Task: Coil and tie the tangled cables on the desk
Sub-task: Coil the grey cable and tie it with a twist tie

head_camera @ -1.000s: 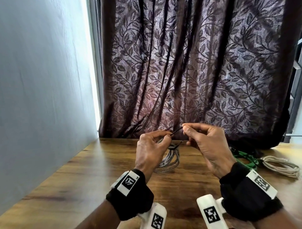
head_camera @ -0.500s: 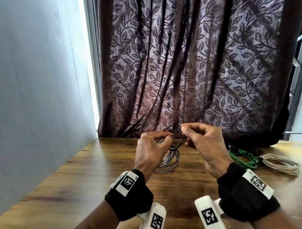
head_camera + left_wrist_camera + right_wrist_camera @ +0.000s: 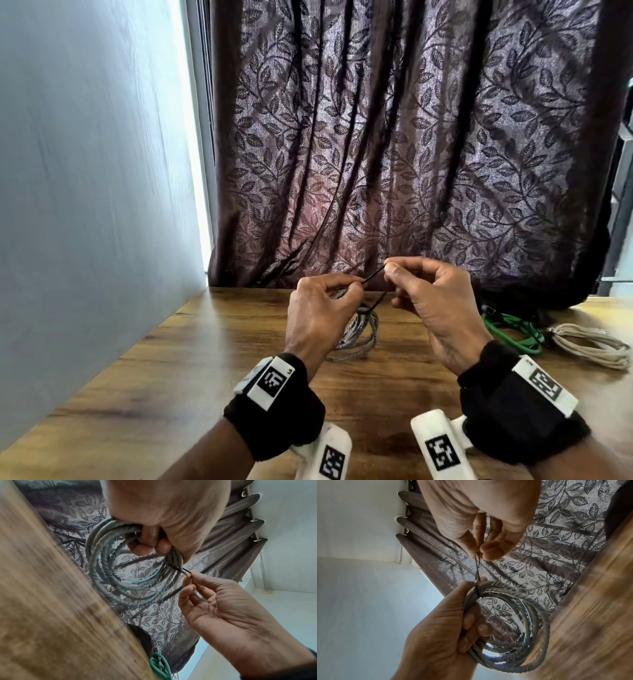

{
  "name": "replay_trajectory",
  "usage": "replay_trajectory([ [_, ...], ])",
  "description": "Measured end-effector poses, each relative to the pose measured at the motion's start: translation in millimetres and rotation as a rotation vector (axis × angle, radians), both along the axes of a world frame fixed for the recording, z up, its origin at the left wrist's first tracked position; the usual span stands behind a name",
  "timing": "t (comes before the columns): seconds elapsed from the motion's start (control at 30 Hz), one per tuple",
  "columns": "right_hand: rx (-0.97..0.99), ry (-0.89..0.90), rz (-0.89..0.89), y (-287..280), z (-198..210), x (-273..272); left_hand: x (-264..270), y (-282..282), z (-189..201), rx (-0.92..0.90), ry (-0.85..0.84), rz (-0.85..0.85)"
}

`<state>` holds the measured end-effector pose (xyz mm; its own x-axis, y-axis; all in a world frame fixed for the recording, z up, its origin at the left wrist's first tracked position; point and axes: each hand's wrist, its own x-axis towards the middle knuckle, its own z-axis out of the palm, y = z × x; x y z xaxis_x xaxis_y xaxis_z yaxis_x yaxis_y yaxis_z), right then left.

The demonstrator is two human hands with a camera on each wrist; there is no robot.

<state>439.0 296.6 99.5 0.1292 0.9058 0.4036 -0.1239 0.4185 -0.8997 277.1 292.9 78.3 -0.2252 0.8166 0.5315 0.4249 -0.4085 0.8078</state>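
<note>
Coil (image 3: 518, 628) in left hand (image 3: 318, 318), right hand (image 3: 435, 308) pinching tie (image 3: 477, 573).

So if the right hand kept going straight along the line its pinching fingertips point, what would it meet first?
Probably the left hand, which grips the grey cable coil. The right hand pinches the black tie and points along it toward that grip; exact depth is unclear.
</note>
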Motion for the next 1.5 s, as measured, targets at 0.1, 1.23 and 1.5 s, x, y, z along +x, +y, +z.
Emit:
replay_trajectory([
  [0.1,0.018,0.012,-0.007,-1.0,0.9,0.0,0.2,-1.2,0.9,-0.007,-0.008,0.002],
  [1.23,0.021,-0.046,-0.028,0.1,-3.2,-2.5,-0.9,-3.8,0.4,-0.010,-0.051,0.004],
  [1.5,0.019,-0.040,-0.044,1.7,-4.6,-2.5,1.1,-5.2,0.8,-0.030,-0.039,-0.005],
])
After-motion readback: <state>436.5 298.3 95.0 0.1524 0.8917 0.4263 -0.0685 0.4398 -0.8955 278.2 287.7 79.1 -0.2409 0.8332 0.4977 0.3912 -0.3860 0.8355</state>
